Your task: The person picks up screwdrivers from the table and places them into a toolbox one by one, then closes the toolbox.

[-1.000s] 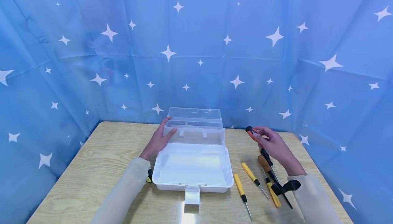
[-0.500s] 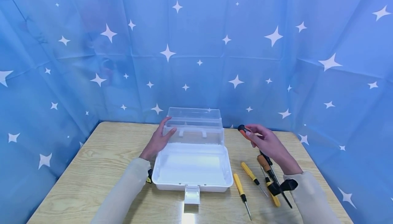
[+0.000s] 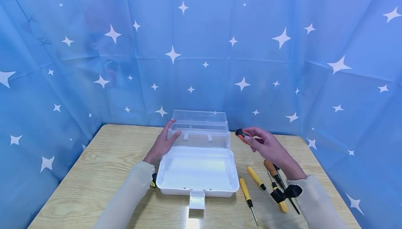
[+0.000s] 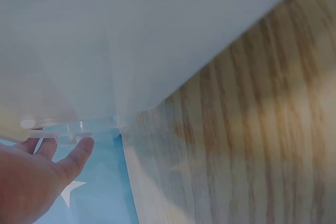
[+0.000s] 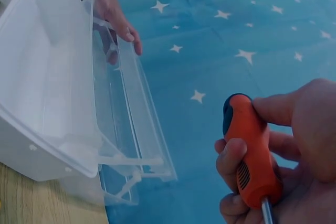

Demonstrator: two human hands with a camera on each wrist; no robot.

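Observation:
My right hand point(image 3: 265, 147) holds a screwdriver point(image 3: 242, 135) by its orange and black handle, above the table to the right of the toolbox. In the right wrist view, fingers and thumb wrap the orange handle point(image 5: 251, 150), and a bit of metal shaft shows below it. A white toolbox point(image 3: 197, 173) stands with its clear lid point(image 3: 201, 140) raised and its front latch hanging down. My left hand point(image 3: 161, 146) grips the lid's left edge, thumb on the near side. The left wrist view shows those fingers partly behind the clear plastic.
Two yellow-handled screwdrivers point(image 3: 245, 189) lie right of the toolbox. Beyond them, a brown-handled screwdriver point(image 3: 270, 168) and others overlap, partly under the right wrist. A small black and yellow object point(image 3: 153, 180) sits left of the toolbox. A starry blue curtain point(image 3: 201, 47) hangs behind the table.
My right hand has moved left with the orange screwdriver, closer to the raised lid. My left hand and the toolbox have stayed where they were.

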